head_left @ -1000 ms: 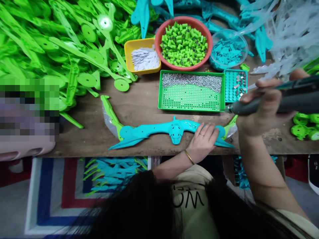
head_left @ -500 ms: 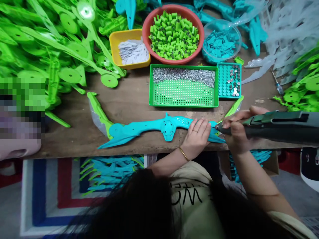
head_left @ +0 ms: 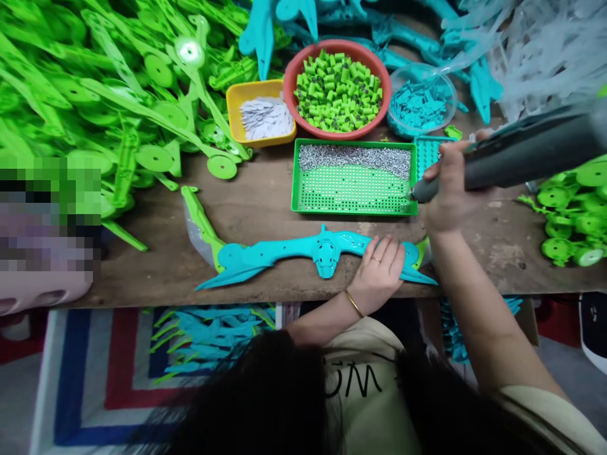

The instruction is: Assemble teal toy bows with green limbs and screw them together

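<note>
A blue plastic toy bow (head_left: 279,251) with green end limbs lies across the table near its front edge. My left hand (head_left: 379,268) is closed over the right part of the bow, its fingers draped across it and the thumb hidden. In my right hand (head_left: 450,183) is a dark power screwdriver (head_left: 526,148), held nearly level and smeared by motion. Its tip is over the right front corner of a green perforated tray (head_left: 351,196), where small silver screws (head_left: 355,157) are heaped along the back.
Behind the tray stand a yellow bin (head_left: 260,138) of white strips, a red bowl (head_left: 341,131) of green pieces and a clear tub (head_left: 422,104) of blue pieces. Green parts (head_left: 156,114) pile up at left, translucent parts (head_left: 545,57) at back right. Finished-looking blue parts (head_left: 213,338) lie below the table.
My right hand has lifted the screwdriver off the right end of the toy bow and carried it up to the screw tray. My left hand stays on the bow. The view has shifted slightly.
</note>
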`<state>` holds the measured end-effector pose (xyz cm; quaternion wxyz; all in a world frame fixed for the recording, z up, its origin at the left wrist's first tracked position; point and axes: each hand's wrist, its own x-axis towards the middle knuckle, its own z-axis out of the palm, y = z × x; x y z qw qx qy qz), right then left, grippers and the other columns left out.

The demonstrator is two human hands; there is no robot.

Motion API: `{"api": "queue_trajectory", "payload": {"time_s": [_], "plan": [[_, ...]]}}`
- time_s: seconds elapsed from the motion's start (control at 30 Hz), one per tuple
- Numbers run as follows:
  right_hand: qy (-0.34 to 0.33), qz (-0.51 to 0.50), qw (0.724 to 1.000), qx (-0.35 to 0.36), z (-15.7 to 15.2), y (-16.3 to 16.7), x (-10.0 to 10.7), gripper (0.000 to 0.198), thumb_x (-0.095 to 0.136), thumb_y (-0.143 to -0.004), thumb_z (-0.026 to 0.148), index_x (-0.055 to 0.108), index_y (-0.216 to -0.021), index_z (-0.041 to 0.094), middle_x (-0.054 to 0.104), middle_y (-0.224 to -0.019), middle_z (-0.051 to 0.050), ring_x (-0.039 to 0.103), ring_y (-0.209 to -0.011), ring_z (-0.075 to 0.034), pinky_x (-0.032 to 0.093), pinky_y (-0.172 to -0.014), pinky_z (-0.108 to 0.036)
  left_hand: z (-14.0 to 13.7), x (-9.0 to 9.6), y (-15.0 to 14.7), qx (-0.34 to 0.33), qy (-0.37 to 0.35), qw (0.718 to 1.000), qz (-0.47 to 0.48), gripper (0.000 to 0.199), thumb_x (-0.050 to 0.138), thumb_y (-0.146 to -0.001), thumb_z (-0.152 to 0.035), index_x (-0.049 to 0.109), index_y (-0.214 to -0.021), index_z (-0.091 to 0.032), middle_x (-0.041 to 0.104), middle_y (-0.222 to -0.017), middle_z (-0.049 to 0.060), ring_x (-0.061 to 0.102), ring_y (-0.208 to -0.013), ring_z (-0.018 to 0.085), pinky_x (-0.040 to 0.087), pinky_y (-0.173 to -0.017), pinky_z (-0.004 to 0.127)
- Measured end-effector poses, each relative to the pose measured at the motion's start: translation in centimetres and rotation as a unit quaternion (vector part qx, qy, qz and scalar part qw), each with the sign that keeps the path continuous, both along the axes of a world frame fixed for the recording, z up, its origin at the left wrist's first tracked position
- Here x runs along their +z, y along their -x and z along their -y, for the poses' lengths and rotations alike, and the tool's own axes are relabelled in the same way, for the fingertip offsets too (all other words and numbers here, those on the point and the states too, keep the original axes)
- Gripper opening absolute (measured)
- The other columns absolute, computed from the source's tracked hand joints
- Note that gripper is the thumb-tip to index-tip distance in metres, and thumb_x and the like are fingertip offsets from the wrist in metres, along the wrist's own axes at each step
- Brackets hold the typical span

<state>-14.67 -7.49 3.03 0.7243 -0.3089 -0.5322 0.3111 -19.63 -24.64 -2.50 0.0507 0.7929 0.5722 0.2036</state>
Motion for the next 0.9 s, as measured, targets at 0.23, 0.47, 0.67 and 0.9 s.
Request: {"api": "queue_trajectory", "payload": {"time_s": [0.23, 0.47, 0.67, 0.9], "plan": [[0.027, 0.026, 0.999, -0.02, -1.9, 0.8, -3.8, 0.034, 0.068, -0.082, 0.044, 0.056, -0.111, 0.029, 0.056, -0.082, 0.004, 0.055, -0.049, -0.011, 0.051, -0.048, -0.031, 0.0, 0.0, -0.3, 0.028, -0.037, 0.999, -0.005, 0.049, 0.051, -0.089, -0.03, 0.055, -0.128, -0.002, 0.061, -0.13, 0.021, 0.055, -0.127, 0.032, 0.039, -0.114, 0.051], [-0.002, 0.003, 1.0, -0.001, -1.3, 0.5, -1.3, 0.027, 0.071, -0.08, 0.044, 0.06, -0.099, 0.029, 0.062, -0.079, 0.005, 0.053, -0.045, -0.009, 0.048, -0.046, -0.028, 0.0, 0.3, -0.1, 0.01, 0.027, 1.0, 0.003, 0.054, 0.051, -0.089, -0.034, 0.051, -0.135, -0.004, 0.058, -0.135, 0.022, 0.049, -0.133, 0.032, 0.035, -0.116, 0.053], [-0.004, -0.002, 0.998, 0.056, 4.3, -4.6, 3.1, 0.027, 0.072, -0.08, 0.036, 0.063, -0.106, 0.03, 0.065, -0.082, 0.004, 0.051, -0.043, -0.007, 0.044, -0.04, -0.024, -0.2, -0.1, -0.1, 0.006, 0.047, 0.998, 0.04, 0.057, 0.053, -0.088, -0.036, 0.049, -0.136, -0.004, 0.054, -0.138, 0.023, 0.046, -0.134, 0.033, 0.031, -0.117, 0.056], [0.031, 0.044, 0.994, 0.091, 10.1, -8.3, 2.4, 0.035, 0.073, -0.078, 0.027, 0.064, -0.112, 0.03, 0.07, -0.087, 0.004, 0.057, -0.05, -0.009, 0.052, -0.048, -0.027, -0.3, -0.2, -0.2, 0.014, 0.023, 0.999, 0.043, 0.055, 0.056, -0.088, -0.034, 0.049, -0.134, -0.004, 0.057, -0.134, 0.021, 0.049, -0.131, 0.032, 0.032, -0.116, 0.055]]}}
